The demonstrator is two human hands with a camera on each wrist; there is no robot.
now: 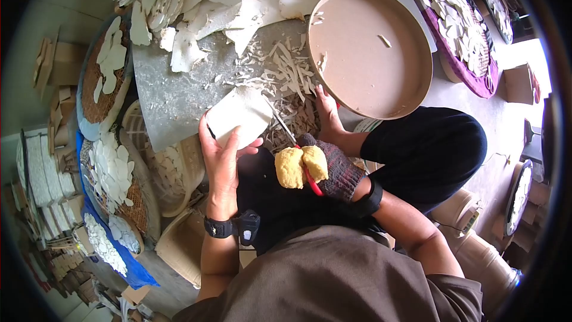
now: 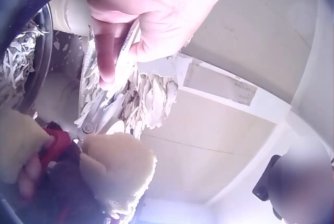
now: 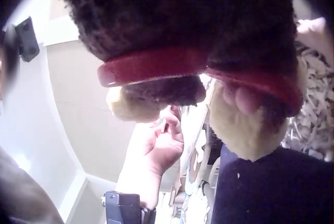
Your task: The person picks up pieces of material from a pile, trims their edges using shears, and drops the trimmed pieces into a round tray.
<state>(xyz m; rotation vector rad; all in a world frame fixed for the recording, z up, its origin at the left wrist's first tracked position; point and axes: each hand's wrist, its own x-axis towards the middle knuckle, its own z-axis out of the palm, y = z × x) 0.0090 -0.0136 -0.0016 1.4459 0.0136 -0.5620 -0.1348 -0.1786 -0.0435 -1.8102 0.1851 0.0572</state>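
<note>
My bare left hand [image 1: 224, 164] holds a flat white piece [image 1: 241, 114] with a straight-cut edge, thumb on one face and fingers behind it. In a dark knit glove, my right hand [image 1: 338, 173] grips scissors [image 1: 285, 125] with red handles [image 3: 156, 66]. Yellow foam padding [image 1: 290, 168] is wrapped around those handles. The scissor blades point up and left, close to the white piece's right edge. In the left wrist view, the left hand [image 2: 151, 12] pinches the piece above the scissor pivot [image 2: 87, 129].
A round tan tray [image 1: 375, 53] holding a few slivers stands at the right of the grey board [image 1: 170, 104]. Cut strips [image 1: 292, 74] lie near a bare foot [image 1: 329, 116]. Large white sheets [image 1: 217, 0] pile up at the back. Woven trays [image 1: 116, 173] of white pieces stand at left.
</note>
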